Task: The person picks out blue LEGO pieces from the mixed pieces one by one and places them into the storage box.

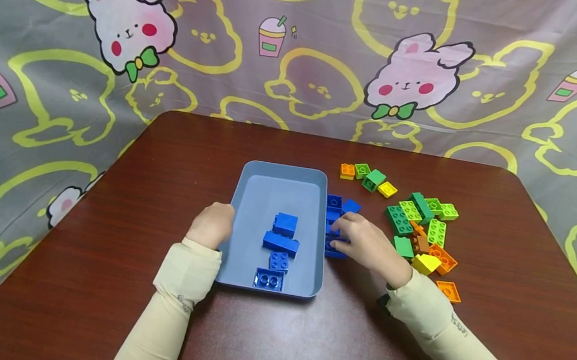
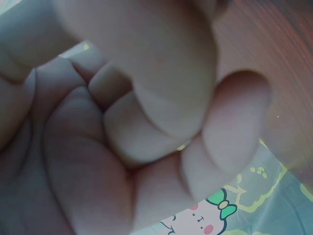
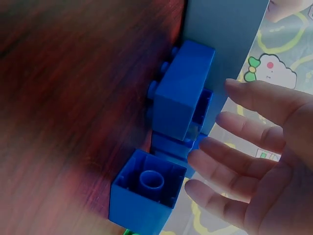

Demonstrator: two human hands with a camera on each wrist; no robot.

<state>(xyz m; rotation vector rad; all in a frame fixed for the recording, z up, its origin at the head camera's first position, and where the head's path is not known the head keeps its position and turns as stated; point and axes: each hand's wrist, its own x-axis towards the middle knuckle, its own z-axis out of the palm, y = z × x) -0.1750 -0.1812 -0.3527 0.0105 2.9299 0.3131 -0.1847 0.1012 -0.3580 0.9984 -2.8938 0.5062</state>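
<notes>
A grey-blue tray (image 1: 256, 197) lies on the table, with several blue bricks (image 1: 285, 225) inside it. By its left wall is my left hand (image 1: 212, 225), fingers curled into a fist; the left wrist view shows the thumb against the fingers and nothing held. My right hand (image 1: 365, 241) reaches over a group of blue bricks (image 1: 335, 201) along the tray's right side. Its fingers are spread and gently bent. In the right wrist view, those fingers are beside a long blue brick (image 3: 181, 83) and a square blue brick (image 3: 146, 200), apparently without gripping either.
Right of my right hand lies a loose pile of green bricks (image 1: 399, 219), orange bricks (image 1: 443, 260) and a yellow brick (image 1: 426, 264). A short row with an orange brick (image 1: 347, 171) sits farther back. Patterned cloth (image 1: 320, 35) hangs behind the brown table (image 1: 84, 254).
</notes>
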